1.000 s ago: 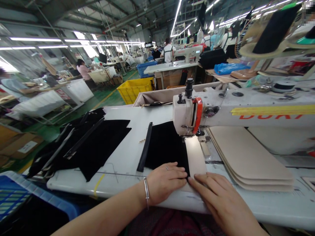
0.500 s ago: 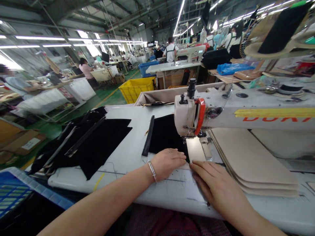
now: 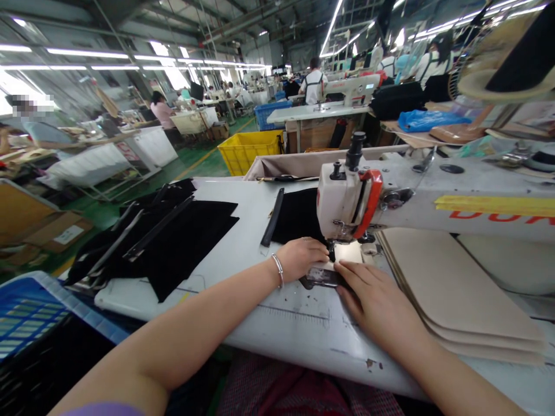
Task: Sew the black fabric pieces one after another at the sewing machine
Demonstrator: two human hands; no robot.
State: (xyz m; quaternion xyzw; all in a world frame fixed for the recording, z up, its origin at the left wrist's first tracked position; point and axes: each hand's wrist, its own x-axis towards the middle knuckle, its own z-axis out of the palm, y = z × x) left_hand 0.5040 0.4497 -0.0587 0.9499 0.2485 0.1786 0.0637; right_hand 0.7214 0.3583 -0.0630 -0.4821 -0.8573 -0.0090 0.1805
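A black fabric piece (image 3: 299,215) lies under the presser foot (image 3: 332,249) of a white sewing machine (image 3: 342,202). Along its left edge runs a dark zipper strip (image 3: 273,216) with a gold-coloured pull. My left hand (image 3: 302,259) lies flat, fingers stretched, on the near edge of the fabric just left of the foot. Close to it on the right, my right hand (image 3: 373,293) rests with extended fingers beside the lit needle plate (image 3: 348,252). Its fingertips are near the fabric's edge; whether they touch it I cannot tell. A metal plate (image 3: 323,277) shows between the hands.
More black pieces with zippers (image 3: 182,245) are piled at the table's left. Stacked beige panels (image 3: 459,283) lie under the machine arm. A blue basket (image 3: 56,294) stands at the lower left, a yellow crate (image 3: 249,151) beyond the table. Co-workers sit farther back.
Both hands have slid forward, closer to the presser foot, and the black fabric has fed away from me. The metal plate in front of the needle has come into view. The camera view has shifted slightly.
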